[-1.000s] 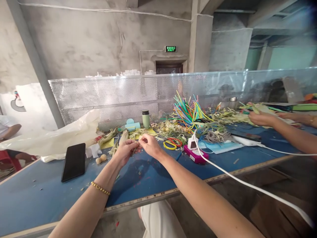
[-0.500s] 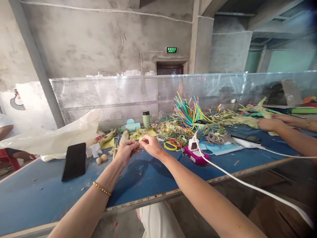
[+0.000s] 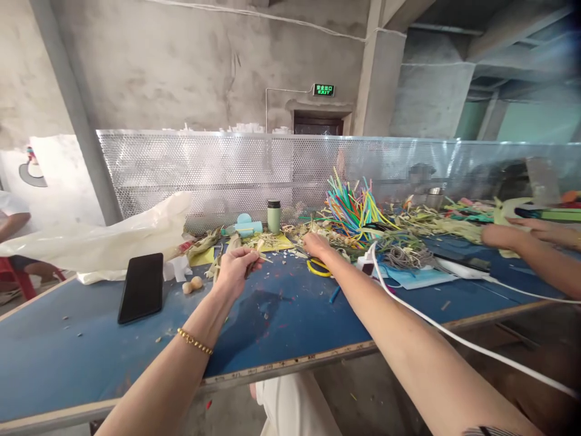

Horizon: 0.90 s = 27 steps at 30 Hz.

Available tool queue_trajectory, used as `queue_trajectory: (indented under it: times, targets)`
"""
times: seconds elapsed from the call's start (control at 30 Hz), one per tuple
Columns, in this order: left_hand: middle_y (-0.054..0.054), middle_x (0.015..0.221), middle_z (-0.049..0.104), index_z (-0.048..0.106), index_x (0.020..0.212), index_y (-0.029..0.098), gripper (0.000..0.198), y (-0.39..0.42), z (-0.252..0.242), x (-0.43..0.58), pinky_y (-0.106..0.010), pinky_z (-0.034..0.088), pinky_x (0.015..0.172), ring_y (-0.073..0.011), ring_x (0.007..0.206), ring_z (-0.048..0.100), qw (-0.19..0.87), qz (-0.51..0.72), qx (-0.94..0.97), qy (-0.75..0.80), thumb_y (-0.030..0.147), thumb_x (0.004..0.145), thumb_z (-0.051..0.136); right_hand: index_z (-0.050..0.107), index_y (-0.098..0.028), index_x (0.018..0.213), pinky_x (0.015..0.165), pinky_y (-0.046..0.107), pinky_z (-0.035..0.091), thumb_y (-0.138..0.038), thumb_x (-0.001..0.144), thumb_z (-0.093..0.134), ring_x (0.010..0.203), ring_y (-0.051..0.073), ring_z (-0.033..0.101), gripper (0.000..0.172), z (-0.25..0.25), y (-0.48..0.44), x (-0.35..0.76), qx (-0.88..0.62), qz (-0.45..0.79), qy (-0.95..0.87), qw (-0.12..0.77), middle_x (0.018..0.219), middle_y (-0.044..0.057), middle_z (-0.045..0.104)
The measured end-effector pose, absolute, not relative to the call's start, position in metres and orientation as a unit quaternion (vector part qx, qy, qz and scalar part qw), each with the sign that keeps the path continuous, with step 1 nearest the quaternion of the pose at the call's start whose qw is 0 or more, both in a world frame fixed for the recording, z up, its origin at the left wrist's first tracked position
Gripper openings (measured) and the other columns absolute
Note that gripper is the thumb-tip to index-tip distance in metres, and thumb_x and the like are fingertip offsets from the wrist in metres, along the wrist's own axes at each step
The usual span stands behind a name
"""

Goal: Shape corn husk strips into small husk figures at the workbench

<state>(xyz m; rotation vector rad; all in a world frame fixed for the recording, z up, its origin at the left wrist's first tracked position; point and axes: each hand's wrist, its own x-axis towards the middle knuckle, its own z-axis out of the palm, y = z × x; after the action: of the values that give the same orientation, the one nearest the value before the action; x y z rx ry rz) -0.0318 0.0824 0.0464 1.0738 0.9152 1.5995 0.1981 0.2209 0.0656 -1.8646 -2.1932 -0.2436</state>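
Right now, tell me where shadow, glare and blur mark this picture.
In the head view, a soft shadow falls on the blue table below the left hand; in the head view, sheen shows on the plastic sheet and metal screen; in the head view, the top right corner is hazy and dark, and a co-worker's hand looks slightly soft.

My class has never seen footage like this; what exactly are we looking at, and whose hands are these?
There's no machine: a person works bare-handed, filmed by a head-worn camera looking forward and down. The left hand, above a gold bracelet, pinches a thin pale strip. The right hand is by the plant scraps; its fingertips are hard to make out. On the blue table are a black phone, a green bottle and colourful stems. The hands at far right are someone else's.
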Motion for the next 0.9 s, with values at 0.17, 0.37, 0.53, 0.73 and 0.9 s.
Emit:
queue_trajectory:
  times: [0.17,0.37,0.53,0.73,0.9]
  targets:
    - [-0.008,0.06,0.069,0.064,0.066,0.011,0.022,0.081,0.047,-0.031,-0.019,0.041,0.049,-0.01,0.048,0.059,0.489,0.655,0.443,0.369,0.023,0.054,0.078,0.074,-0.005,0.09,0.08,0.033,0.046,-0.012,0.077,0.061,0.098,0.03,0.066,0.02,0.055,0.235,0.202,-0.653,-0.03,-0.721,0.23,0.099,0.025,0.07]
    - [-0.008,0.06,0.069,0.065,0.067,0.011,0.02,0.081,0.05,-0.03,-0.019,0.042,0.049,-0.0093,0.047,0.058,0.493,0.656,0.435,0.371,0.022,0.056,0.078,0.067,-0.01,0.08,0.055,0.023,0.046,-0.027,0.085,0.059,0.061,0.014,0.06,0.019,0.096,0.227,0.214,-0.563,0.078,-0.741,0.356,0.071,0.008,0.069]
    - [-0.007,0.061,0.069,0.066,0.068,0.011,0.021,0.082,0.048,-0.033,-0.02,0.044,0.052,-0.0097,0.049,0.059,0.502,0.66,0.431,0.356,0.023,0.056,0.08,0.06,-0.013,0.072,0.047,0.022,0.045,-0.026,0.076,0.075,0.049,0.008,0.053,0.021,0.125,0.196,0.206,-0.375,0.422,-0.696,0.443,0.063,0.004,0.063]
    - [-0.004,0.064,0.067,0.067,0.069,0.011,0.024,0.079,0.053,-0.035,-0.02,0.045,0.053,-0.0099,0.053,0.061,0.536,0.655,0.422,0.324,0.021,0.055,0.083,0.06,-0.014,0.073,0.045,0.021,0.041,-0.028,0.075,0.076,0.047,0.007,0.048,0.022,0.126,0.157,0.179,-0.285,0.479,-0.727,0.401,0.056,-0.002,0.055]
    - [-0.002,0.068,0.066,0.068,0.072,0.011,0.025,0.071,0.06,-0.036,-0.02,0.048,0.059,-0.0105,0.059,0.063,0.571,0.631,0.452,0.269,0.021,0.056,0.085,0.06,-0.014,0.073,0.044,0.021,0.037,-0.032,0.076,0.073,0.046,0.007,0.047,0.023,0.114,0.134,0.155,-0.251,0.421,-0.783,0.383,0.053,-0.003,0.053]
